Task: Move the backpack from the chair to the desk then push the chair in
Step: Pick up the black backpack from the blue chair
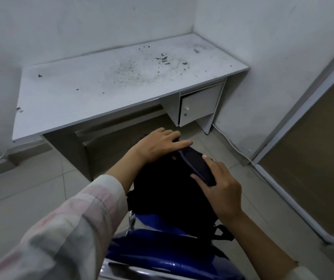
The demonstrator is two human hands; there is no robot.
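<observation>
A black backpack point(168, 190) sits on the blue seat of a chair point(162, 251), short of the white surface point(93, 93) that fills the corner beyond it. The left hand point(158, 146) lies flat across the far top of the backpack, fingers spread and not closed on anything that can be seen; whether the thumb hooks beneath is hidden. The right hand point(220, 188) pinches a grey-edged strap or flap point(198, 168) at the backpack's near right side, thumb on top and fingers under it. A pale checked sleeve point(65, 225) covers the left forearm. The backpack appears not yet lifted, so the step in hand looks to be securing a hold before the carry. A sound lift would likely want the left grip closed on a handle or a fold of fabric rather than resting on top, and the strap taken firmly enough that the soft bag does not sag or swing; a loose strap point(222, 233) hanging at the backpack's right could snag the chair. The surface beyond the backpack is bare but scuffed, leaving room to set it down. A small cabinet door point(200, 104) hangs slightly ajar under the surface's right end.
</observation>
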